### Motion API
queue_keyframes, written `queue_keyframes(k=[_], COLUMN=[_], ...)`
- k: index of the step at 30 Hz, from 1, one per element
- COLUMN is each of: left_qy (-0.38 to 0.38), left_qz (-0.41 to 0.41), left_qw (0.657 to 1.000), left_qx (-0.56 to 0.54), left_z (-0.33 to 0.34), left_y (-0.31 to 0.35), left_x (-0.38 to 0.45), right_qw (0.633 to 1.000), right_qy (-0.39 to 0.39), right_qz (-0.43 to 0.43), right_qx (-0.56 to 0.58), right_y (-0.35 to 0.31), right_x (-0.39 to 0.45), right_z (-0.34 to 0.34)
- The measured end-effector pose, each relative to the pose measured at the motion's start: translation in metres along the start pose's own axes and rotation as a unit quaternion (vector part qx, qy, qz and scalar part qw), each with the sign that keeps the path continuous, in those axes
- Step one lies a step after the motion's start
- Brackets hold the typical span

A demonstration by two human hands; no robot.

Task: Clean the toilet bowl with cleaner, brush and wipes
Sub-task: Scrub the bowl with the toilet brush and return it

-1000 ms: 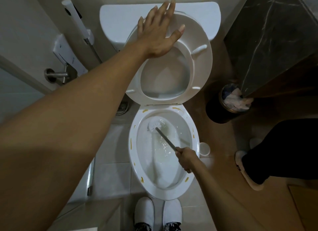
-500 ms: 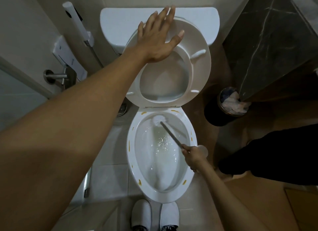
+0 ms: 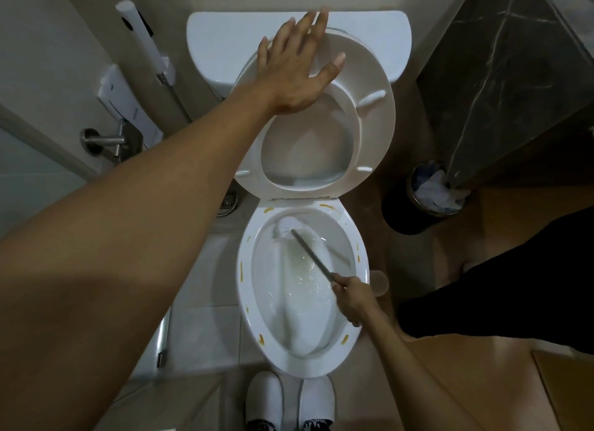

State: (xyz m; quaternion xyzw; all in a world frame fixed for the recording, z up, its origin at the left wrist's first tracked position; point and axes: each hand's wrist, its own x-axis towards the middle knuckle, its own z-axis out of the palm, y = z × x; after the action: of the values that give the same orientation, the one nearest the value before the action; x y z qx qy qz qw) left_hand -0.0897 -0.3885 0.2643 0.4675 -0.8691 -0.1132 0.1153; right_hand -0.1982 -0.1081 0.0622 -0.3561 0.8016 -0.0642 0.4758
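Observation:
The white toilet bowl [image 3: 244,289] lies below me, its rim dotted with yellow-orange marks. Its seat [image 3: 376,131] is raised against the tank [image 3: 225,41]. My left hand [image 3: 295,67] presses flat on the top of the raised seat with fingers spread. My right hand [image 3: 352,297] grips the grey handle of the toilet brush [image 3: 310,253] over the bowl's right rim. The white brush head sits at the upper back wall of the bowl, under the rim. Foamy water lies in the bottom of the bowl.
A black waste bin [image 3: 427,199] with crumpled paper stands right of the toilet under a dark marble counter [image 3: 514,77]. A bidet sprayer [image 3: 144,48] hangs on the left wall. A round brush holder [image 3: 379,281] sits by the bowl's right side. A dark-clothed leg [image 3: 495,276] reaches in from the right.
The brush head has moved up from the bowl's left-centre to the back wall under the rim. My right hand shifted right. My left hand has stayed on the seat.

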Motion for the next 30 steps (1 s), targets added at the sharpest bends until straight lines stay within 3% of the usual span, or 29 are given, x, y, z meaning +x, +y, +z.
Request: queue_keyframes(k=[4,8,11,15,19,27,30], left_qy=[0.004,0.005,0.007,0.01,0.012,0.008,0.006], left_qz=[0.002,0.001,0.002,0.0,-0.001,0.0,0.0], left_qw=[1.0,1.0,1.0,1.0,1.0,1.0,1.0], left_qx=[0.005,0.006,0.01,0.012,0.007,0.012,0.013], left_z=[0.0,0.001,0.001,0.003,0.003,0.003,0.003], left_y=[0.0,0.0,0.0,-0.001,0.0,-0.001,-0.002], left_x=[0.0,0.0,0.001,0.002,0.001,0.002,0.002], right_qw=[0.998,1.0,0.998,0.992,0.963,0.961,0.966], right_qy=[0.037,0.014,-0.043,-0.118,-0.22,-0.117,-0.135], right_qz=[0.043,-0.004,-0.03,-0.004,0.012,-0.048,-0.031], right_qx=[0.02,0.024,-0.03,-0.044,-0.158,-0.246,-0.217], right_y=[0.015,-0.001,-0.011,-0.012,-0.023,-0.034,-0.03], right_x=[-0.003,-0.003,-0.003,-0.014,-0.022,-0.006,-0.008], right_z=[-0.02,0.003,0.015,-0.005,-0.037,-0.017,-0.025])
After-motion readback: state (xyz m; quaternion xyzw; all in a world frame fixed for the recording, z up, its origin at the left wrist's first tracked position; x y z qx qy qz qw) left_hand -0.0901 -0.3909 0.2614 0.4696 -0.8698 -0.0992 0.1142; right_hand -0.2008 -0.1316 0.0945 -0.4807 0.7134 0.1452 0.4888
